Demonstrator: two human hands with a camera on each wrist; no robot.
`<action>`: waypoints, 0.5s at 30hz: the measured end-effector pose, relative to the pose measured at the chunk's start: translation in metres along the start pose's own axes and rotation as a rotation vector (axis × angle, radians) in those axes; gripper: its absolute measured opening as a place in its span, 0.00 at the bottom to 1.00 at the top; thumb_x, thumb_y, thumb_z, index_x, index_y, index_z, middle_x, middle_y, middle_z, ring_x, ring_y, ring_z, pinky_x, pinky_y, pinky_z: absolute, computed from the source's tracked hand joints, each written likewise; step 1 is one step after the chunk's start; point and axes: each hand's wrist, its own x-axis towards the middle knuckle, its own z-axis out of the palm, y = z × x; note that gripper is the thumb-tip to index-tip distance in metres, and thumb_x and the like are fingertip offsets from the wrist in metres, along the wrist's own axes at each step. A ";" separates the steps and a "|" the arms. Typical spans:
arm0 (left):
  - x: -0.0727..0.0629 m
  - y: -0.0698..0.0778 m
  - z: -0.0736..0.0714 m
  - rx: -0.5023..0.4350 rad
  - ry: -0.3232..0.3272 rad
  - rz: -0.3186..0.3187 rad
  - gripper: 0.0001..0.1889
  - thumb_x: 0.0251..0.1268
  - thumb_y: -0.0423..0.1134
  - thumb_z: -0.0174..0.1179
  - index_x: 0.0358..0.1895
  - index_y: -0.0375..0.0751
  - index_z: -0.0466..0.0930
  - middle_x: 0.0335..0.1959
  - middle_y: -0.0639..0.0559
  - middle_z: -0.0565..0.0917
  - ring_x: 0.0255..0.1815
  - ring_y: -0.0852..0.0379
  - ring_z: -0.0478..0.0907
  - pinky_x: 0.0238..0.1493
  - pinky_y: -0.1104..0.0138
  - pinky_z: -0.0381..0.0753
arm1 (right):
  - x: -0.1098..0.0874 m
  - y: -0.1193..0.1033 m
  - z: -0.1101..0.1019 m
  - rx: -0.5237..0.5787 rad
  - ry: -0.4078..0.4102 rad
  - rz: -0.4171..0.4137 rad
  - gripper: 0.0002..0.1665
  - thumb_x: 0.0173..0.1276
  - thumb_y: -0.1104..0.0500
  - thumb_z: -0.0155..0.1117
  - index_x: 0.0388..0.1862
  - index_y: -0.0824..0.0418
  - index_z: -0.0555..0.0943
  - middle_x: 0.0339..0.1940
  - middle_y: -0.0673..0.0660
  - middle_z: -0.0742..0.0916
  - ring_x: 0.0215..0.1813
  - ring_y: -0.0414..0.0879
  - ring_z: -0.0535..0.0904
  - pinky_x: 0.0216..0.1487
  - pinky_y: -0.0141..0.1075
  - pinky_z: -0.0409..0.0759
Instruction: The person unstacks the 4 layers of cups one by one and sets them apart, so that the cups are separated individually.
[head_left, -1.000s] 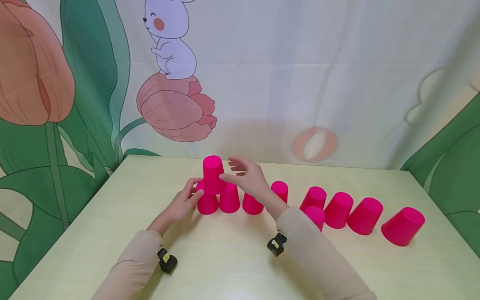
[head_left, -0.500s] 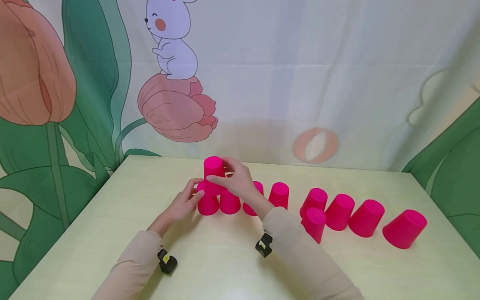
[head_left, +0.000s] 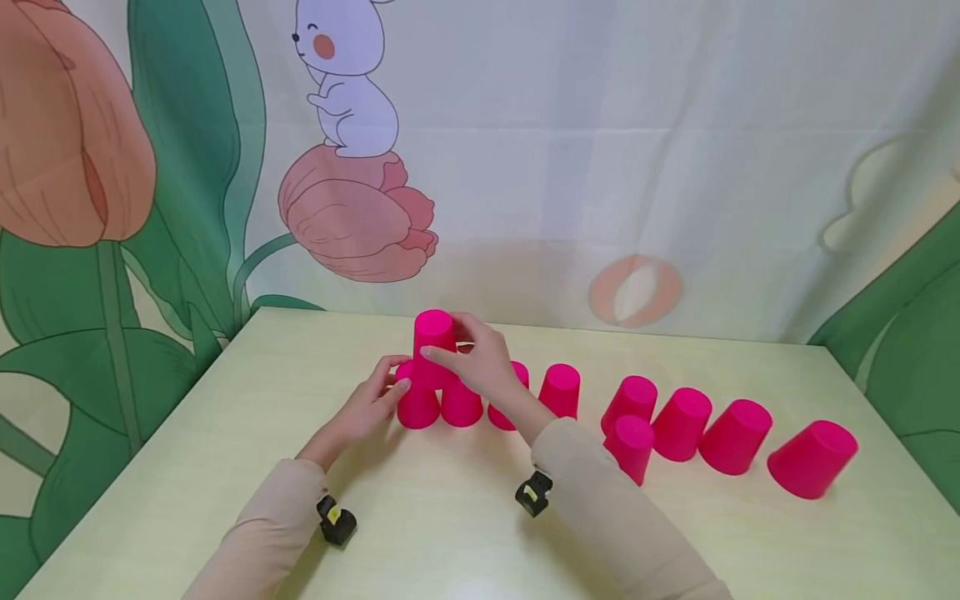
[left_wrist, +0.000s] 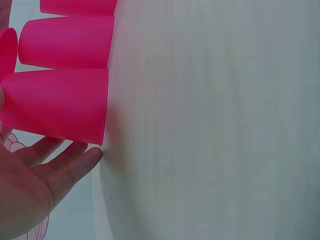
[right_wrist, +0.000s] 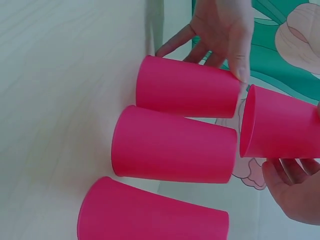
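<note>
Head view: the right hand gripped the upper cup, forearm partly blocking a middle cup; five cups stood toward four o'clock. Left-wrist view: the left hand held the end cup. Right-wrist view: the upper cup, three o'clock.

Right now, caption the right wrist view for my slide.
Right hand holds the upper pink cup; left hand touches a lower cup.

cups: plain hot pink | table: pale yellow, faint grain | sleeves: beige | backdrop: whitish, tulip-and-rabbit print
</note>
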 end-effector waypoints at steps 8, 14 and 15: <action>0.000 -0.001 0.000 0.001 0.002 0.005 0.25 0.70 0.44 0.46 0.66 0.48 0.51 0.56 0.40 0.69 0.54 0.43 0.68 0.47 0.53 0.74 | -0.009 -0.001 -0.013 0.007 0.022 -0.044 0.34 0.53 0.51 0.69 0.60 0.54 0.70 0.50 0.50 0.80 0.51 0.45 0.74 0.50 0.38 0.74; 0.000 -0.001 0.001 -0.005 0.006 0.001 0.23 0.69 0.43 0.47 0.64 0.49 0.52 0.54 0.40 0.70 0.53 0.43 0.69 0.46 0.54 0.75 | -0.018 0.002 -0.024 0.008 0.034 -0.034 0.33 0.54 0.51 0.69 0.59 0.54 0.71 0.49 0.50 0.80 0.51 0.45 0.74 0.51 0.39 0.74; 0.000 -0.002 0.001 -0.003 0.007 0.000 0.23 0.70 0.43 0.46 0.64 0.50 0.52 0.54 0.40 0.70 0.53 0.43 0.69 0.46 0.54 0.75 | -0.019 0.002 -0.026 0.010 0.033 -0.030 0.33 0.54 0.51 0.69 0.59 0.54 0.71 0.49 0.49 0.80 0.51 0.45 0.74 0.51 0.39 0.74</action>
